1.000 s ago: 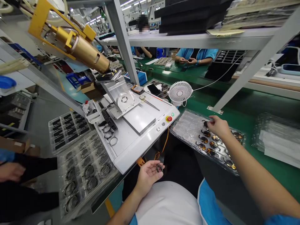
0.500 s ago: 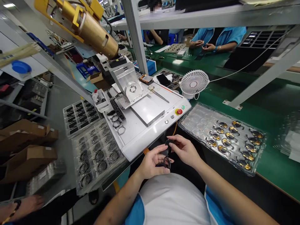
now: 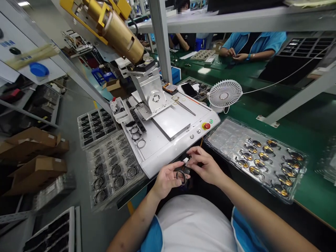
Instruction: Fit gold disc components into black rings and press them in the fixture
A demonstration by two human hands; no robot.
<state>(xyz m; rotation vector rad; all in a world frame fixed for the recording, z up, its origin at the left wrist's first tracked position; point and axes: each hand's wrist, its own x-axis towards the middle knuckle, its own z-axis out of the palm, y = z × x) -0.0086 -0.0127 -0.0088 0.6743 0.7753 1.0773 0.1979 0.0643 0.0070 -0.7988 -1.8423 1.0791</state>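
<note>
My left hand (image 3: 166, 179) holds a dark ring (image 3: 184, 180) between thumb and fingers, in front of my belly at the machine's front edge. My right hand (image 3: 205, 167) is closed in a pinch close by on the right. At its fingertips shows a small white piece (image 3: 186, 160), and the left index finger reaches up to it. Whether a dark disc lies behind the fingers I cannot tell. Similar rings (image 3: 141, 143) lie on the left part of the white machine base (image 3: 168, 163).
A clear tray (image 3: 223, 134) with several dark, amber-coloured round parts stands right. Trays of rings (image 3: 107, 175) and black parts (image 3: 97, 126) stand left. On the machine are tweezers (image 3: 186, 107) and a red button (image 3: 207, 126). A white fan (image 3: 224, 94) stands behind. A co-worker's hands (image 3: 237, 56) are across the bench.
The view has swung slightly left. A white piece now shows at my right fingertips where a dark round piece was. The ring has turned more face-on. Another person's arm at lower left is gone.
</note>
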